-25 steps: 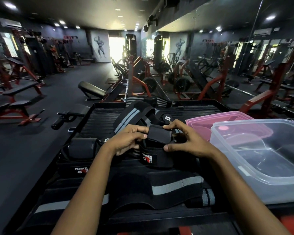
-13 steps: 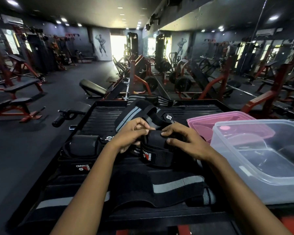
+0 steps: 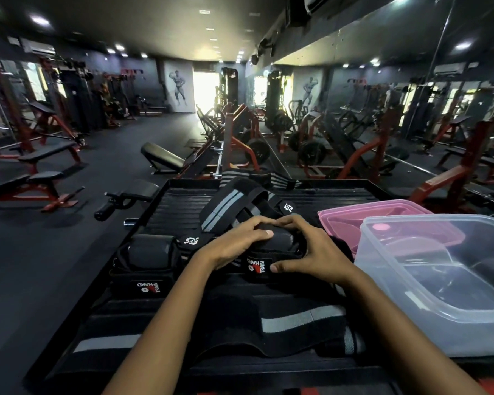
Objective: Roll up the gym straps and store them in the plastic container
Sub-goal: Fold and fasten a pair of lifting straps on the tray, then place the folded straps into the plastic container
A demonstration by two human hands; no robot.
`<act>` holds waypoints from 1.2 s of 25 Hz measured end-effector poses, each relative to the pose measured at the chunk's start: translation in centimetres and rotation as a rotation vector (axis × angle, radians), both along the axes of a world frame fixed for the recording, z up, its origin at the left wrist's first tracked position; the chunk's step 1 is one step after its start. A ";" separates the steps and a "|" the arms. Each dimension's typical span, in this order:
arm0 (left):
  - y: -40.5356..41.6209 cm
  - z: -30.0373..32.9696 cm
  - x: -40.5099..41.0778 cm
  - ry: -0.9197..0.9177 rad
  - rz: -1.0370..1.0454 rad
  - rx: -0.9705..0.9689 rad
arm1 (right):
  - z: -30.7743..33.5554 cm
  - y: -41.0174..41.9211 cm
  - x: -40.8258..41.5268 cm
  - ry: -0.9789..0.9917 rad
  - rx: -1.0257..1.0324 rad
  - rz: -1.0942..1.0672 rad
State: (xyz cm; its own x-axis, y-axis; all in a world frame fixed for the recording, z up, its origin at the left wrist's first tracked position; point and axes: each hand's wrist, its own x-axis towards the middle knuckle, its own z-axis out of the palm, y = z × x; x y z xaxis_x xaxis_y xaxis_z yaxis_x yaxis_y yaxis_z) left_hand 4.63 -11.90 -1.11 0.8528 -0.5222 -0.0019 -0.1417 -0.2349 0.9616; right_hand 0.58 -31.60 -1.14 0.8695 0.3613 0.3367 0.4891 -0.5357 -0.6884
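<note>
Bare forearms, no sleeves visible; left hand [image 3: 234, 243], right hand [image 3: 311, 248] ungloved, apparently no rings.

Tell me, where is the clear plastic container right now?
In the head view the clear plastic container sits at the right on the black platform, just right of the right hand, with a pink lid behind it.

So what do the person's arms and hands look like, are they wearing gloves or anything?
No gloves. The left hand and right hand are bare, and both forearms are bare too, with no sleeves, watch, rings or bands showing anywhere in view.
</note>
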 end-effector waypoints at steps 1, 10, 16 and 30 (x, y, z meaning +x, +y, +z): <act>0.4 0.3 -0.2 -0.037 0.019 -0.015 | 0.2 0.0 0.1 0.005 0.053 -0.014; 14.7 5.5 -3.1 -0.430 0.284 0.158 | 5.2 7.4 3.4 -0.008 0.241 0.103; 20.1 2.1 -5.0 -0.137 0.161 0.407 | 5.0 15.9 8.0 0.022 0.283 0.162; 21.2 -0.5 -1.4 -0.136 0.542 0.007 | -0.1 11.7 11.8 0.224 0.093 0.170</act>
